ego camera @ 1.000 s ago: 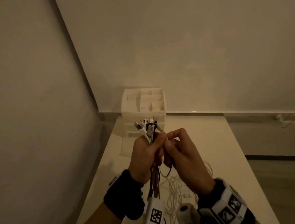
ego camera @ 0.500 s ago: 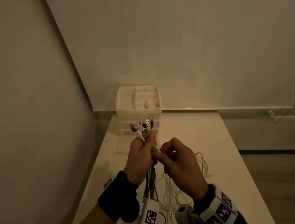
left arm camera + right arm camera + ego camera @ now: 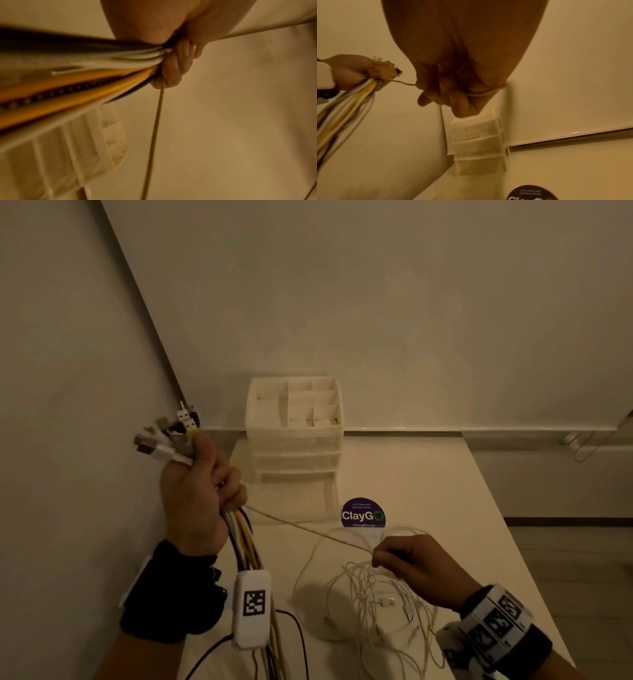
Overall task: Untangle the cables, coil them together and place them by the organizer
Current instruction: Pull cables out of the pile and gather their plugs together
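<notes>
My left hand (image 3: 198,491) is raised at the left and grips a bundle of cables (image 3: 243,539), white, yellow and dark, with their plugs (image 3: 168,433) sticking out above the fist. In the left wrist view the fingers (image 3: 178,65) curl round the same bundle (image 3: 85,75). One thin white cable (image 3: 308,530) runs taut from that fist to my right hand (image 3: 411,566), which pinches it low over the table. Under the right hand lies a loose tangle of thin white cables (image 3: 373,604). The white organizer (image 3: 294,433) stands at the table's far end against the wall.
A round dark "ClayGo" sticker (image 3: 363,513) lies on the pale table (image 3: 445,491) in front of the organizer. Walls close in on the left and behind. The table's right edge drops to the floor. A white tagged device (image 3: 251,607) hangs at my left wrist.
The hands, close together before the organizer a second ago, have parted: the left rose and moved left with the bundle, the right went down and right, drawing one thin cable taut.
</notes>
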